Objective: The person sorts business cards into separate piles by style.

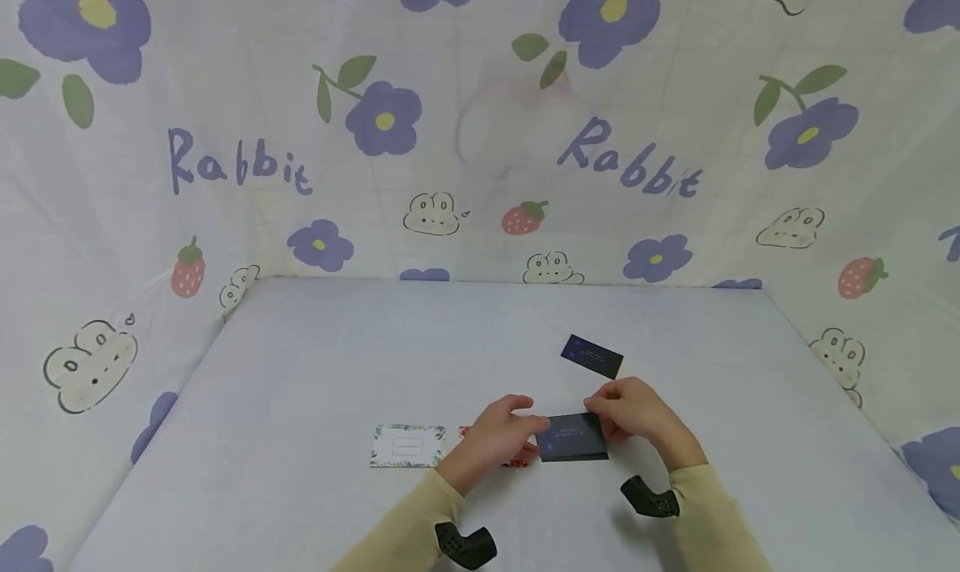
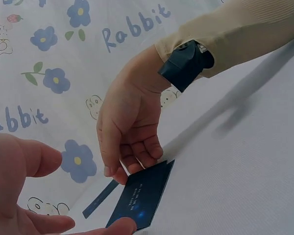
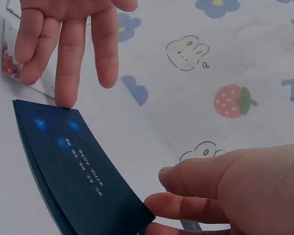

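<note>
A small stack of dark blue cards [image 1: 572, 437] with pale print lies on the white surface, its edges slightly offset in the right wrist view. At its left end is my left hand [image 1: 498, 439], fingers spread, with a fingertip at the card edge [image 3: 68, 100]. My right hand [image 1: 637, 413] touches the stack's right end with bent, relaxed fingers [image 2: 149, 147]; its thumb stands off the cards. Another dark card [image 1: 592, 356] lies farther back, beyond the right hand. Partly hidden under my left hand is a card with red patterning [image 1: 516, 464].
A white card with a leafy border [image 1: 407, 446] lies to the left of the left hand. The white tabletop [image 1: 300, 347] meets a patterned fabric wall [image 1: 480, 138] at the back and sides. A black wrist device [image 1: 467, 545] sits on each sleeve.
</note>
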The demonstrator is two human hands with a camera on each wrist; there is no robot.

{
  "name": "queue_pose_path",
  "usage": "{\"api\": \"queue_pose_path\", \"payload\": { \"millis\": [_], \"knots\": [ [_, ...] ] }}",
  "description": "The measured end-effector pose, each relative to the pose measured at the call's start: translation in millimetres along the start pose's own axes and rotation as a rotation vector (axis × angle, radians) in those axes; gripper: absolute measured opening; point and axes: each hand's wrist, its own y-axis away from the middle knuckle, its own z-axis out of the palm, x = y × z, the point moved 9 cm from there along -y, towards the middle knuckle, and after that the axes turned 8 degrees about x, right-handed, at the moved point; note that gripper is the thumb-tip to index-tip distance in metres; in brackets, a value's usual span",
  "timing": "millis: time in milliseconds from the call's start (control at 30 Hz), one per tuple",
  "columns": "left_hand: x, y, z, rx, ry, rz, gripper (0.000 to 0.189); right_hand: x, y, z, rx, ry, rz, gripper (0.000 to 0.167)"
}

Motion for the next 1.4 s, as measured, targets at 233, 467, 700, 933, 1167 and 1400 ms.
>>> {"api": "queue_pose_path", "payload": {
  "millis": [233,467,700,933,1167,1400],
  "knots": [
    [-0.3,1.4,0.6,-0.013,-0.018,-0.017,0.060,0.4,0.3,1.6,0.011,0.055,0.008,0.025],
    [2.3,3.2,0.8,-0.008,-0.067,0.006,0.060,-2.2,3.6,0.9,0.022,0.070,0.032,0.025],
    [1.6,3.0,-0.1,-0.004,-0.070,-0.003,0.059,-1.1,4.4,1.1,0.027,0.063,0.044,0.026],
    [1.6,1.9,0.9,-0.011,-0.056,-0.009,0.059,0.7,5.0,1.1,0.028,0.063,0.059,0.028],
    [6.3,2.4,-4.1,0.017,-0.053,0.008,0.059,2.7,5.0,-5.9,0.028,0.080,0.056,0.034],
    [18.3,-6.6,-40.0,0.103,0.033,0.050,0.058,7.7,7.0,-28.7,0.067,0.015,0.039,0.039]
  ]
}}
